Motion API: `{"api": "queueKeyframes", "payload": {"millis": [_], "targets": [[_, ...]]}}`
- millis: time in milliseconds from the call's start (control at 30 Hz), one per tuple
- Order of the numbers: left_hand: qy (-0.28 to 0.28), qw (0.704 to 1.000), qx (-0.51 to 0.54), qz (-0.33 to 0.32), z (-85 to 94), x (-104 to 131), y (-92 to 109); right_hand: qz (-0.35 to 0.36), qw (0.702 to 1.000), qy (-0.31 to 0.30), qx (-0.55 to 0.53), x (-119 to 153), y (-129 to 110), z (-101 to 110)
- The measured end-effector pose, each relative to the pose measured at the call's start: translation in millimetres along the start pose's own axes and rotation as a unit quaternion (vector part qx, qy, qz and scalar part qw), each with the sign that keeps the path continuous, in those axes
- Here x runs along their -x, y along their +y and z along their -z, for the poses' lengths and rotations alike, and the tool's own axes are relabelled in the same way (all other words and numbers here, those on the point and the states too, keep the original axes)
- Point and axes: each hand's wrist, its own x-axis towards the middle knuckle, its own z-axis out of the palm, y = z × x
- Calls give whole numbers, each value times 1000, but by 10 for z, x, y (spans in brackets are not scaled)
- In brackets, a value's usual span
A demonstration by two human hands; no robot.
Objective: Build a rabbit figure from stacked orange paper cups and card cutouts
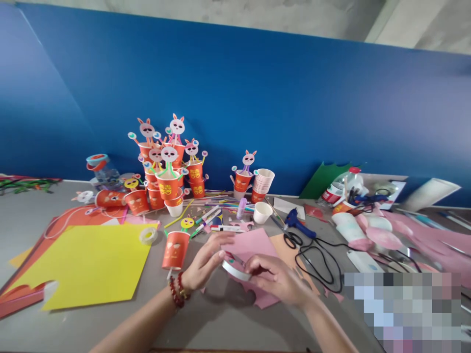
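A roll of white tape [236, 270] is held on edge above the pink paper [259, 241]. My right hand [276, 278] pinches its right side, thumb and fingers closed on it. My left hand [208, 260], with red bead bracelets on the wrist, is at the roll's left side, its fingers apart and the thumb tip close to the roll. Left of that hand stands an orange cup [175, 251] with a yellow face figure [187, 223] on top. Several orange cups with rabbit figures [169, 154] are grouped behind.
Yellow paper [99, 260] lies on the left with another tape roll [148, 236] on it. Markers [224, 228], a white cup [262, 213] and stacked cups [263, 182] are at the back. A blue glue gun [300, 224], scissors [293, 239] and black cable are on the right.
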Motion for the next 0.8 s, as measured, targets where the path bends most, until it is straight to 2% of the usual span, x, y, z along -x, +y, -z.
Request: {"api": "queueKeyframes", "payload": {"millis": [100,233,300,367,433,467,533,667,800], "targets": [[-52,997,62,7,63,3,81,20,998,18,-61,-114,45,19],[-62,995,69,27,56,30,45,33,995,57,-79,-264,186,52],[-40,997,49,41,22,43,-17,34,992,98,-71,-309,230,3],[9,998,9,59,-18,55,-81,52,987,142,-48,-330,249,-87],[47,996,-31,64,-52,65,-120,85,985,147,-12,-337,258,-186],[49,996,-45,56,-63,69,-124,101,985,141,2,-341,265,-226],[26,998,-55,30,-74,74,-102,120,983,140,12,-353,292,-275],[-41,999,-32,4,-63,67,-9,107,973,203,-19,-376,371,-252],[-53,998,-22,-7,-64,60,-20,114,967,225,-25,-363,390,-219]]}}
